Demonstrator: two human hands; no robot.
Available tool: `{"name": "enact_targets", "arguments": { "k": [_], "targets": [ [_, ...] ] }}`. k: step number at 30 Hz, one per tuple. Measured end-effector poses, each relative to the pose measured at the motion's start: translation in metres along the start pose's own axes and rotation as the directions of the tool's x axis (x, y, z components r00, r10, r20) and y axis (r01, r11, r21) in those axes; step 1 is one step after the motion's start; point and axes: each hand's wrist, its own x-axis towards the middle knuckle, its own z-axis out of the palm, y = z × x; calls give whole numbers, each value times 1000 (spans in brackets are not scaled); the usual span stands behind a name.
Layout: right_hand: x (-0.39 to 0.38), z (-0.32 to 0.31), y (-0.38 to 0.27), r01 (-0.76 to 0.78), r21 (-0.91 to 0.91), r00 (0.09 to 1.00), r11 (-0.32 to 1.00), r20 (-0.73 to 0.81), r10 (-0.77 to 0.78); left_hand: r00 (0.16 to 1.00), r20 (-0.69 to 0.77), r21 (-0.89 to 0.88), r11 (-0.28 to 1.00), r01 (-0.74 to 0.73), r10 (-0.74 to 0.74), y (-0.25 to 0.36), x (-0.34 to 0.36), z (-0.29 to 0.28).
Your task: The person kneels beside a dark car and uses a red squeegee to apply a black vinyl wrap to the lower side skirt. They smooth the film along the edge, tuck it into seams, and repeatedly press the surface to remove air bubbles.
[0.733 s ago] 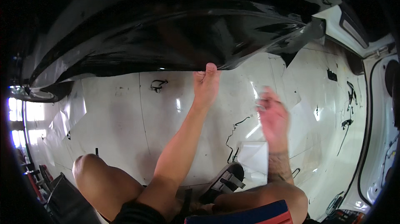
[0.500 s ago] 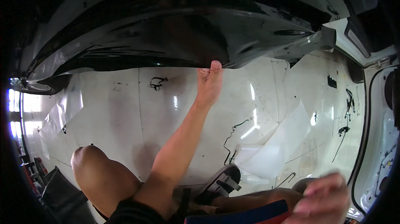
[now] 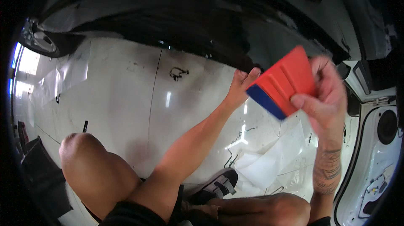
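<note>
A glossy black film (image 3: 168, 24) covers the car's side across the top of the view. My left hand (image 3: 243, 88), thumb up, is closed on its lower edge. Raised just to the right of it, my right hand (image 3: 324, 99) grips a red squeegee (image 3: 290, 78) with a dark blue strip along one edge. The squeegee overlaps the film in the picture; whether it touches is not clear. Most of the left fingers are hidden behind the edge.
A wheel (image 3: 44, 43) stands at far left and an open white car door (image 3: 381, 158) at far right. White sheets (image 3: 269, 160) and a black clip-like piece (image 3: 179, 73) lie on the floor. A dark box-like object (image 3: 42, 171) is at lower left.
My right hand has come up from the lower right, bringing the squeegee into full view. The film edge shows fewer creases. My left hand keeps its grip, now further right in the picture.
</note>
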Motion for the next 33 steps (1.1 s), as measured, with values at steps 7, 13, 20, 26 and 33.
{"name": "enact_targets", "arguments": {
  "k": [7, 13, 20, 26, 33],
  "targets": [
    [77, 58, -48, 714, -699, 539, -42, 586, -605, 999, -30, 55, 998, 33, -32, 27, -7, 11],
    [83, 80, -56, 713, -692, 609, -112, 691, -389, 1000, 13, -8, 1000, 0, 0, 17, -8, 6],
    [82, 67, -10, 685, -711, 554, -160, 651, -520, 998, 31, 50, 997, 58, -59, 27, -12, 8],
    [79, 40, -55, 608, -776, 771, 167, 527, -357, 993, 60, 95, 990, 100, -106, 32, -7, -14],
    [85, 45, -79, 646, -756, 709, -107, 646, -284, 986, 89, 56, 989, 133, -138, 24, -8, -9]
  ]
}}
